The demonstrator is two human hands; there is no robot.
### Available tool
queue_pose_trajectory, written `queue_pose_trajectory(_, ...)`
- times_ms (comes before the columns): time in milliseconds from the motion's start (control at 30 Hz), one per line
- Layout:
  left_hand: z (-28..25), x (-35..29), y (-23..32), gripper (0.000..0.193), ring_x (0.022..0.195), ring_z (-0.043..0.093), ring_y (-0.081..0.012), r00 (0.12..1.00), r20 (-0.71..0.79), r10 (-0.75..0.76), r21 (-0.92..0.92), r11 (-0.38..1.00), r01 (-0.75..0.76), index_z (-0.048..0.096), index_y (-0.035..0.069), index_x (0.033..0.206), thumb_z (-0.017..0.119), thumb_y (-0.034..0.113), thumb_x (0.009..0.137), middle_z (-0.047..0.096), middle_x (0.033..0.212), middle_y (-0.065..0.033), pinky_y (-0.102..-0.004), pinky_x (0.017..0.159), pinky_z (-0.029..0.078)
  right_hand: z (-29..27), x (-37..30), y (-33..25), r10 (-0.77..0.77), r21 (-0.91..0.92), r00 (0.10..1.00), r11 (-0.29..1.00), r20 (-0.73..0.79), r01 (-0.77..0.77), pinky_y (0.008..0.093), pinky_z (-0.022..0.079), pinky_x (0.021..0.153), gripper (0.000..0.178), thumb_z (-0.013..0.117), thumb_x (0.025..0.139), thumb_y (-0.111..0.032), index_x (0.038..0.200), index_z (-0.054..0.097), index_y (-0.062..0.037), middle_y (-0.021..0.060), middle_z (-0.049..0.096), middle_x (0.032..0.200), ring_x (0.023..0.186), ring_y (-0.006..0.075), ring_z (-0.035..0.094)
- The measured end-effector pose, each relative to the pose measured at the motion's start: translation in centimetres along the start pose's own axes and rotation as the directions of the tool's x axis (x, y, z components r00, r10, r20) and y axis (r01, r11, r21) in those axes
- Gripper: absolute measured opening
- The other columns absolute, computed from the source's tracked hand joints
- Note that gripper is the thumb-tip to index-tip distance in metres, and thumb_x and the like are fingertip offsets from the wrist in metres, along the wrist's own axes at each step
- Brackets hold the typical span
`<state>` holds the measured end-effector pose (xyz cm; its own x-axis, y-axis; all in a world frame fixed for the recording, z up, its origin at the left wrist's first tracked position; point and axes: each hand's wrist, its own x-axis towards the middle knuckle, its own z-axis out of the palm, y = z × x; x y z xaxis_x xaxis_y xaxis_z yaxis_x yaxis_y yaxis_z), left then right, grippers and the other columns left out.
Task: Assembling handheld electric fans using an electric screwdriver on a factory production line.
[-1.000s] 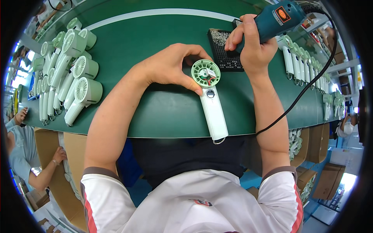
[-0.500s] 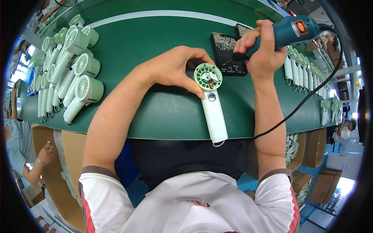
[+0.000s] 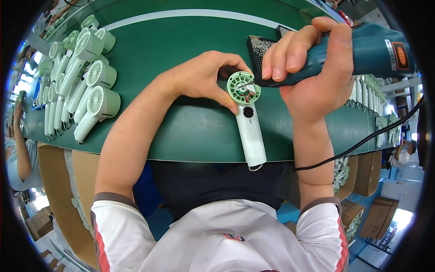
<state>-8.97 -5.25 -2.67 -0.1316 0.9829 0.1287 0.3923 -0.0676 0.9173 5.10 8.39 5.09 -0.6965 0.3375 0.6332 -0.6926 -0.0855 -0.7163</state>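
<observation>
My left hand (image 3: 206, 79) is closed round the green head of a white handheld fan (image 3: 252, 136), thumb on the near side and fingers behind. The fan lies on the green table with its handle toward me, the loop at its end by the table edge. Its round housing is uncovered, showing white and red wires inside. In my right hand (image 3: 317, 77) is a teal electric screwdriver (image 3: 376, 50), held nearly level. Its thin bit points left into the open fan head; whether the tip touches a screw I cannot tell.
Assembled fans (image 3: 102, 75) stand in a cluster at the left. A black tray of small screws (image 3: 260, 47) sits behind my right hand, partly hidden. More fans (image 3: 362, 93) line the right side. The screwdriver's black cord (image 3: 362, 140) crosses my right forearm. Cardboard boxes (image 3: 59, 190) stand below the table.
My right hand has brought the screwdriver from over the screw tray, nearer to me, and its bit now reaches into the fan head. My left hand and the fan have barely moved.
</observation>
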Motion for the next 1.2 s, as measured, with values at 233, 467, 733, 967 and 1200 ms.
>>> queue_pose_trajectory(233, -0.1, 0.0, 0.0, 0.068, 0.095, 0.066, -0.0188, 1.000, 0.006, 0.001, 0.014, 1.000, -0.001, 0.068, 0.002, 0.118, 0.098, 0.020, 0.060, 0.073, 0.106, -0.0074, -0.0335, 0.090, 0.053, -0.2, -0.3, 0.7, 0.011, 0.003, 1.000, 1.000, 0.017, -0.011, 0.0392, 0.048, 0.046, 0.034, 0.046, 0.107, -0.034, 0.116, 0.060, -0.0042, 0.0067, 0.050, 0.061, 0.047, 0.0207, 0.050)
queue_pose_trajectory(467, -0.1, -0.1, 0.1, 0.067, 0.095, 0.067, -0.0195, 1.000, -0.005, 0.021, 0.054, 0.998, -0.021, 0.067, 0.002, 0.118, 0.098, 0.021, 0.061, 0.073, 0.106, -0.0082, -0.0334, 0.090, 0.053, -0.1, -0.8, 1.2, 0.016, 0.007, 1.000, 1.000, 0.021, -0.016, 0.0403, 0.048, 0.045, 0.033, 0.048, 0.107, -0.031, 0.118, 0.060, -0.0024, 0.0077, 0.051, 0.062, 0.047, 0.0214, 0.051)
queue_pose_trajectory(733, -0.2, -0.3, 0.5, 0.066, 0.098, 0.068, -0.0198, 1.000, 0.012, -0.001, 0.026, 1.000, 0.000, 0.067, 0.002, 0.116, 0.099, 0.022, 0.062, 0.074, 0.105, -0.0086, -0.0336, 0.094, 0.052, 0.6, -1.2, 1.6, 0.035, -0.006, 0.999, 0.999, 0.031, -0.035, 0.0404, 0.049, 0.045, 0.029, 0.048, 0.107, -0.025, 0.117, 0.058, 0.0004, 0.0091, 0.052, 0.062, 0.046, 0.0211, 0.051)
queue_pose_trajectory(967, 0.1, -0.3, 0.0, 0.057, 0.095, 0.067, -0.0184, 0.999, 0.015, 0.030, 0.036, 0.999, -0.031, 0.067, 0.005, 0.106, 0.099, 0.019, 0.061, 0.073, 0.099, -0.0044, -0.0336, 0.091, 0.052, 1.7, -1.5, 2.8, 0.034, -0.162, 0.996, 0.987, 0.085, -0.020, 0.0339, 0.048, 0.044, 0.018, 0.052, 0.106, -0.013, 0.106, 0.056, 0.0041, 0.0094, 0.056, 0.061, 0.045, 0.0175, 0.052)
queue_pose_trajectory(1200, -0.1, -0.2, -0.7, 0.043, 0.086, 0.067, -0.0195, 0.996, -0.021, 0.091, 0.060, 0.994, -0.090, 0.068, 0.004, 0.088, 0.098, 0.015, 0.060, 0.072, 0.089, -0.0029, -0.0345, 0.078, 0.053, 2.3, -1.4, 3.4, 0.022, -0.268, 0.980, 0.963, 0.199, 0.032, 0.0292, 0.048, 0.046, 0.014, 0.061, 0.102, -0.009, 0.096, 0.059, 0.0038, 0.0050, 0.057, 0.057, 0.046, 0.0135, 0.055)
